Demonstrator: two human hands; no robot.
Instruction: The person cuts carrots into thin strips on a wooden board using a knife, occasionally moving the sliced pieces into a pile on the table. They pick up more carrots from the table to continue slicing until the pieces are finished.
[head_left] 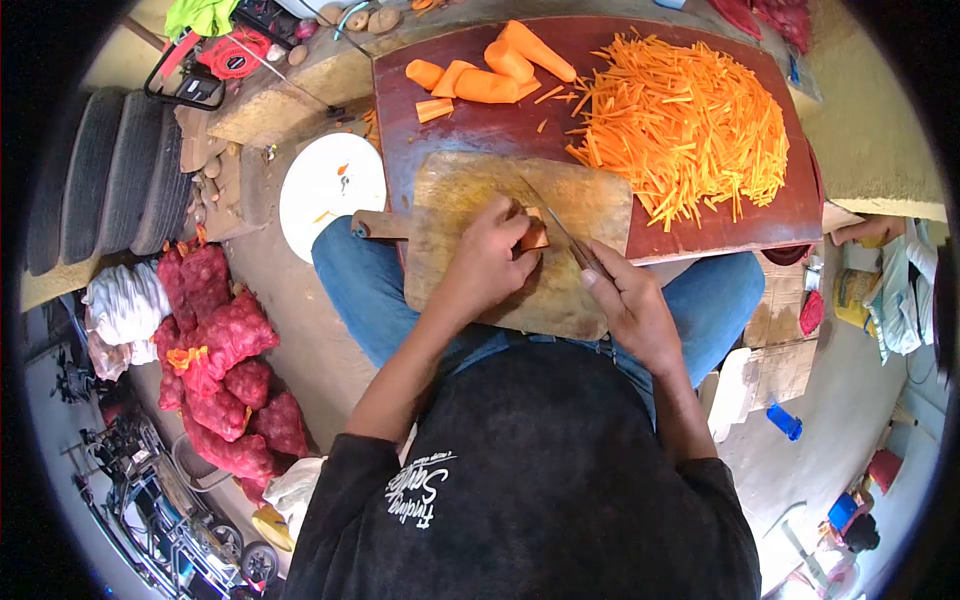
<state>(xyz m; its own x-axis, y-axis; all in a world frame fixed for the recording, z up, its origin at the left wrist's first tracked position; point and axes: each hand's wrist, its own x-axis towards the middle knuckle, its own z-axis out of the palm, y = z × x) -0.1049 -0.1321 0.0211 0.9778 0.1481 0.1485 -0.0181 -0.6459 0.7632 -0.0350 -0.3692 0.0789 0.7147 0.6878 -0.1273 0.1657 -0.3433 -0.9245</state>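
Observation:
On a worn wooden cutting board [450, 200], my left hand [490, 258] closes its fingers round a short piece of carrot [535, 232]. My right hand [628, 302] grips the handle of a knife [556, 220], whose blade points up and left, right beside the carrot piece. Peeled carrot chunks [490, 85] lie beyond the board at the back of the dark red table [400, 130]. A large heap of carrot sticks [685, 130] is piled to the right of them. Some loose sticks lie between the chunks and the heap.
A white round lid or tub [330, 190] with carrot scraps stands left of the table. Red mesh sacks [225, 370] are stacked on the floor at left, below several tyres [110, 180]. Flattened cardboard [780, 380] and a blue object [785, 422] lie on the right floor.

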